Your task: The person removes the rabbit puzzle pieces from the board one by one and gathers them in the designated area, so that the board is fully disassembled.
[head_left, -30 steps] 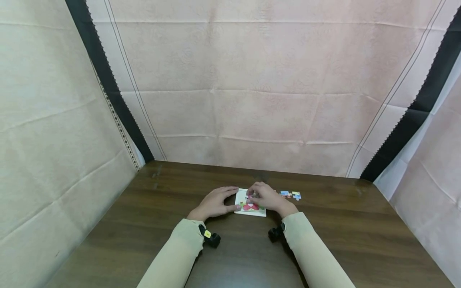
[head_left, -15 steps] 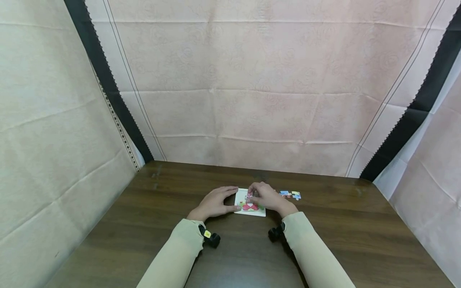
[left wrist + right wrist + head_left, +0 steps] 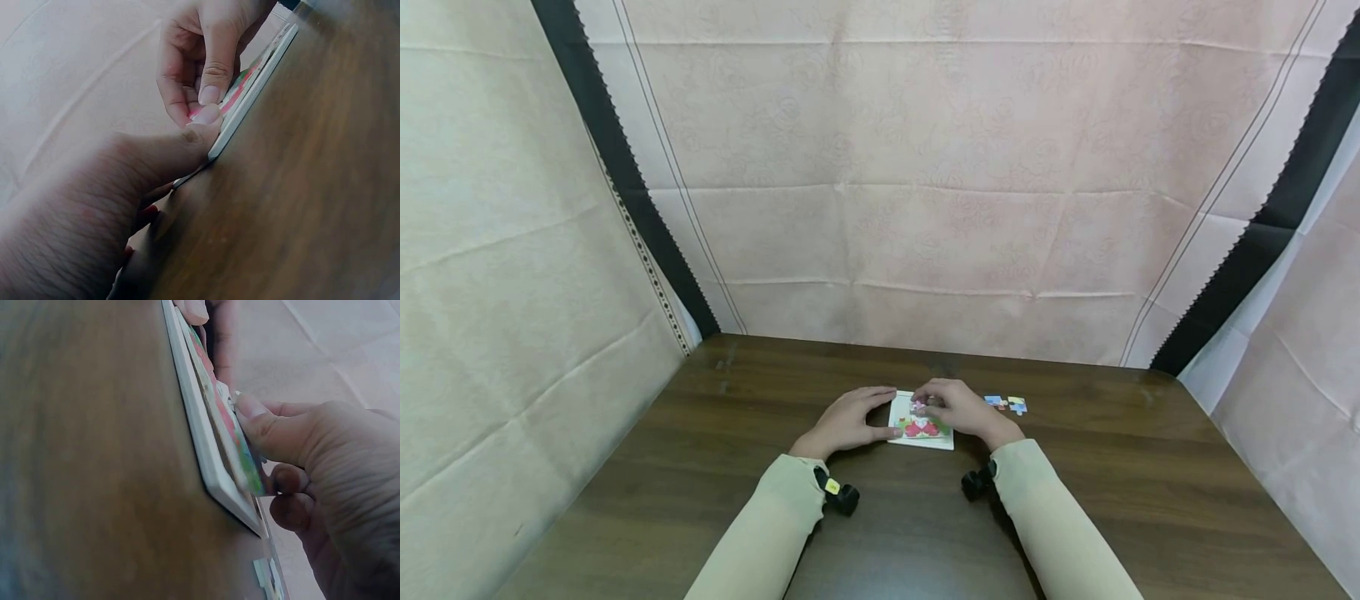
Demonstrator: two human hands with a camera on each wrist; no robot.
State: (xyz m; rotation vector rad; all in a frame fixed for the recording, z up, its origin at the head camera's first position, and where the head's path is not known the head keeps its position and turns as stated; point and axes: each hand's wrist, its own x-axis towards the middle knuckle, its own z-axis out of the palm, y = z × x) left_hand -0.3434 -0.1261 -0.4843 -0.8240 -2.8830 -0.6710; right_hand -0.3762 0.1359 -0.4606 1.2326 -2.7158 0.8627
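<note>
A small white-framed jigsaw puzzle board [image 3: 921, 444] lies flat on the table, its picture showing red and green at the near side. My left hand [image 3: 850, 421] holds the board by its left end. Its thumb [image 3: 203, 119] lies over the near left part, and its other fingers reach to the far left. Over the board, my right hand [image 3: 958, 408] pinches a small puzzle piece [image 3: 262, 475] between thumb and fingers. The fingers hide most of that piece and the far part of the board. In the right wrist view, the picture layer [image 3: 219, 415] rises above the white rim.
Several loose puzzle pieces [image 3: 1017, 406] lie on the brown wooden table [image 3: 895, 533], to the right of the board. A pale cloth [image 3: 880, 242] hangs behind the table's far edge, with more cloth at both sides.
My right hand has shifted slightly over the board, showing more of the red and green picture. The left hand has stayed at the board's left end.
</note>
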